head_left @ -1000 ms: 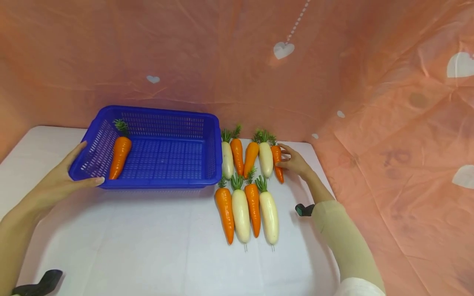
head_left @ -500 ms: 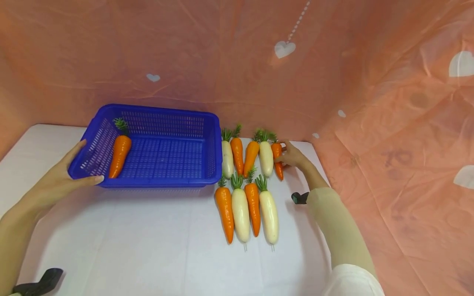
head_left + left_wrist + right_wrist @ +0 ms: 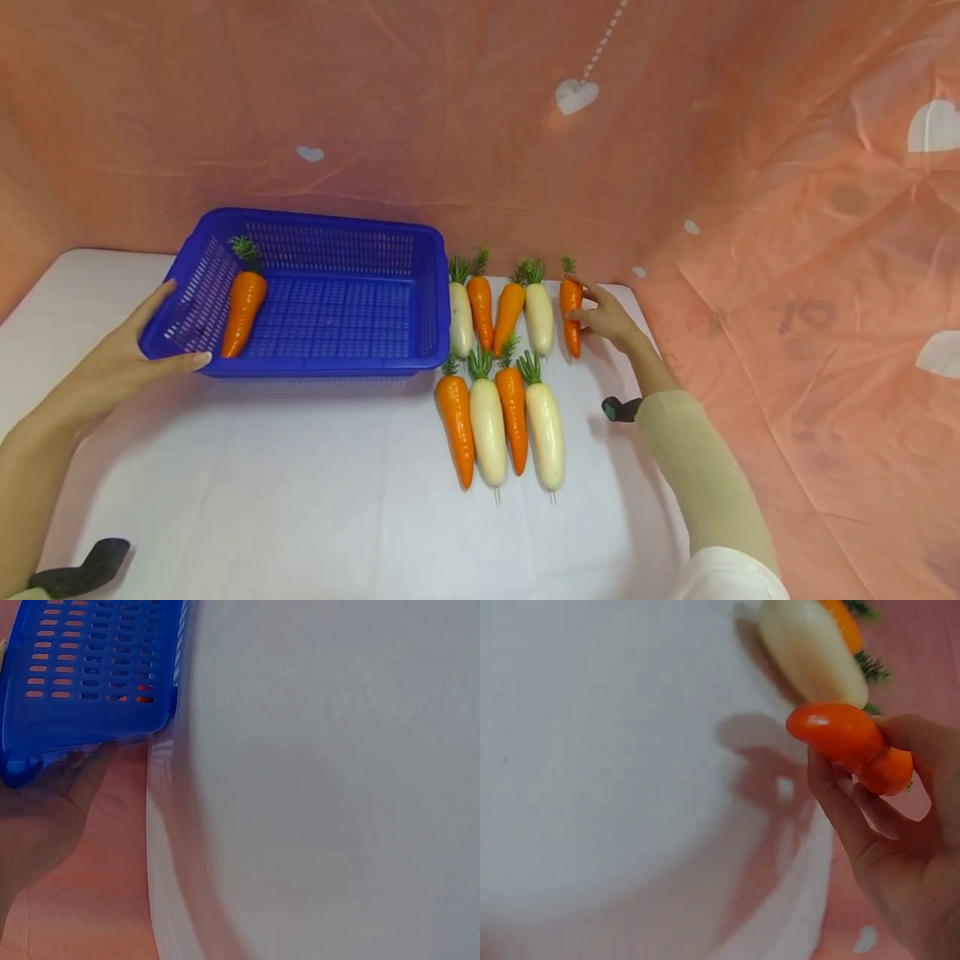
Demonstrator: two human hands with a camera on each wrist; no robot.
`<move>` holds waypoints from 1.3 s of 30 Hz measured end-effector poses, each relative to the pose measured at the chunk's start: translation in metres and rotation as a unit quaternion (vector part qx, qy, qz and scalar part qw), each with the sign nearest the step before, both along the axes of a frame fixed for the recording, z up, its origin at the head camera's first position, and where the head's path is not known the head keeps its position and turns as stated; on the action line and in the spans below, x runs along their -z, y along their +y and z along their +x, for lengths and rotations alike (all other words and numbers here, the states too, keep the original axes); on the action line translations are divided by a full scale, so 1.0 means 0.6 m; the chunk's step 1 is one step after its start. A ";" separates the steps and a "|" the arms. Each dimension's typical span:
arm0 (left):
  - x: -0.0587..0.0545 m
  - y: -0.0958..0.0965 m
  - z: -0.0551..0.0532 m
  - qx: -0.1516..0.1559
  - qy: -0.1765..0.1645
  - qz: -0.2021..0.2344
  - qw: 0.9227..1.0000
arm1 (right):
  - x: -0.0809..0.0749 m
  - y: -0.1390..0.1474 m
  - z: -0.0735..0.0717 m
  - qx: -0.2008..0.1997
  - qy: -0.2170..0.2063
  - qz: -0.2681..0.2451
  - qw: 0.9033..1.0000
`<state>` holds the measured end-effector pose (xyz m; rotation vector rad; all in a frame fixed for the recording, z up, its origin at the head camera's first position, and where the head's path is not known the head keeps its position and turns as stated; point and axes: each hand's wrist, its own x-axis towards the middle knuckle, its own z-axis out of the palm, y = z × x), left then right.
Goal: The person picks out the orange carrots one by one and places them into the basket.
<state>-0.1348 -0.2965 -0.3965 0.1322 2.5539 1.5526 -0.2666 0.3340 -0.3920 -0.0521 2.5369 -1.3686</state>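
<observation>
My right hand (image 3: 606, 317) pinches an orange carrot (image 3: 572, 310) between thumb and fingers at the right end of the back row. In the right wrist view the carrot (image 3: 840, 735) points its tip toward the camera, and its shadow falls on the white tabletop. At the left, my left hand (image 3: 120, 367) grips the near left corner of a blue plastic basket (image 3: 322, 367), thumb along the front rim. Another carrot (image 3: 244, 308) with a green top lies inside the basket's left end. The left wrist view shows fingers beneath the basket's rim (image 3: 82, 724).
Right of the basket, white radishes (image 3: 538, 321) and carrots (image 3: 481, 308) lie in a back row. A front row has more carrots (image 3: 455, 425) and radishes (image 3: 550, 437). An orange sheet with hearts (image 3: 480, 125) hangs behind the white table (image 3: 300, 500).
My right hand has shifted the carrot away from the radish beside it, slightly right and up, so a gap now shows between them. The left hand stays on the basket.
</observation>
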 end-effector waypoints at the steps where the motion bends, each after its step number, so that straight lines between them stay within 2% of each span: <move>1: 0.000 -0.001 0.000 -0.001 0.000 0.000 1.000 | -0.004 -0.002 -0.001 -0.007 0.004 0.003 1.000; 7: 0.002 -0.002 0.003 -0.004 -0.003 0.005 1.000 | -0.028 -0.029 -0.004 -0.031 0.020 -0.008 0.999; 16: -0.003 0.001 0.004 -0.004 -0.007 -0.002 1.000 | -0.077 -0.100 0.007 -0.061 0.022 -0.058 0.996; 23: -0.002 0.001 0.003 -0.002 -0.008 0.003 1.000 | -0.105 -0.155 0.012 -0.104 0.029 -0.072 0.992; 30: -0.007 0.002 0.003 -0.009 -0.024 -0.006 1.000 | -0.120 -0.216 0.012 -0.156 0.042 -0.068 0.985; 39: -0.009 0.001 0.003 -0.004 -0.024 -0.012 1.000 | -0.125 -0.297 0.008 -0.211 0.045 -0.053 0.975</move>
